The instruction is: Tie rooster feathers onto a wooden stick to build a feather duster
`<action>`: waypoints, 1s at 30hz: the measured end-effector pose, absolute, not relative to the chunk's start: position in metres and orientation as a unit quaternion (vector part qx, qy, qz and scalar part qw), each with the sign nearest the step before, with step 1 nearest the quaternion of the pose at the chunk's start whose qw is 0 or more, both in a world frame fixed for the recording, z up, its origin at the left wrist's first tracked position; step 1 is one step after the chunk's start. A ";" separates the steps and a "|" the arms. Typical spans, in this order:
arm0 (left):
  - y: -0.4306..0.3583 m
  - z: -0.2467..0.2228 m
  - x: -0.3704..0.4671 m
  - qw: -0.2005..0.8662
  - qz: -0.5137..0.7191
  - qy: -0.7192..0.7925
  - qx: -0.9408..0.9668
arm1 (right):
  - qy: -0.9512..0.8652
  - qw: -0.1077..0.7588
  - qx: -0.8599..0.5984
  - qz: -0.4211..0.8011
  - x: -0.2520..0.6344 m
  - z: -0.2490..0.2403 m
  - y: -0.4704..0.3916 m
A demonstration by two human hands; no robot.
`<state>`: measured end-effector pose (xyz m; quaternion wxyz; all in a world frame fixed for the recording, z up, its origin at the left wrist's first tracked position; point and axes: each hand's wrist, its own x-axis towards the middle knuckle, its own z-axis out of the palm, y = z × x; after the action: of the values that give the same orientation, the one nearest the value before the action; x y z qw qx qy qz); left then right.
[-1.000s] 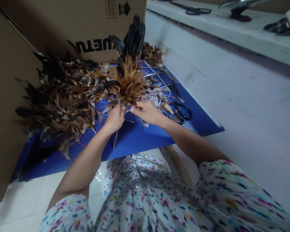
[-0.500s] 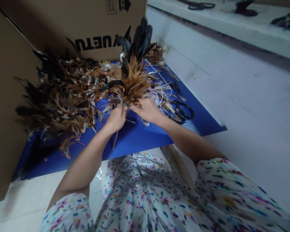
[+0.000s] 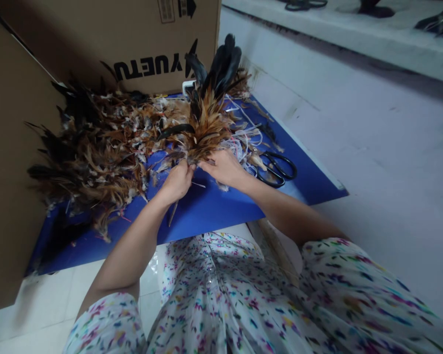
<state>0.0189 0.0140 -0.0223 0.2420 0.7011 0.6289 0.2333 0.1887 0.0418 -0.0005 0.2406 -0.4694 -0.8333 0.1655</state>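
A feather duster (image 3: 208, 115) with brown feathers and long black ones at its tip stands out over the blue table. My left hand (image 3: 179, 179) is closed around its lower end, and a thin stick (image 3: 173, 214) pokes out below the fist. Close beside it, my right hand (image 3: 225, 167) pinches at the base of the feathers; the exact bit between its fingertips is hidden. A short pale strand (image 3: 198, 185) sticks out just under the hands. White plastic strings (image 3: 239, 142) lie beyond my right hand, and black-handled scissors (image 3: 278, 169) rest to its right.
A large heap of brown and black feathers (image 3: 99, 142) covers the left of the blue tabletop (image 3: 221, 211). Cardboard boxes (image 3: 96, 29) stand behind and at the left. Along the right runs a pale wall (image 3: 354, 123) with a ledge (image 3: 391, 54) holding dark items.
The duster's black tip has swung slightly right and down. Both hands stay at its base with almost the same grip, and the view has shifted a little.
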 end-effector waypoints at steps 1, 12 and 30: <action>0.014 -0.020 0.019 0.219 0.221 0.637 0.705 | -0.839 0.223 -0.472 0.153 0.190 0.003 0.039; -0.006 -0.011 0.035 0.098 0.120 0.642 0.751 | -0.918 0.079 -0.381 -0.070 0.209 0.071 0.003; -0.013 0.006 0.034 -0.122 -0.015 0.502 0.856 | -0.969 0.002 -0.247 0.000 0.186 0.128 0.101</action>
<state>0.0337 -0.0132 0.0064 -0.1215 0.8561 0.5021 -0.0153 0.1863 0.1012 0.1275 0.0020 -0.2468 -0.9691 -0.0005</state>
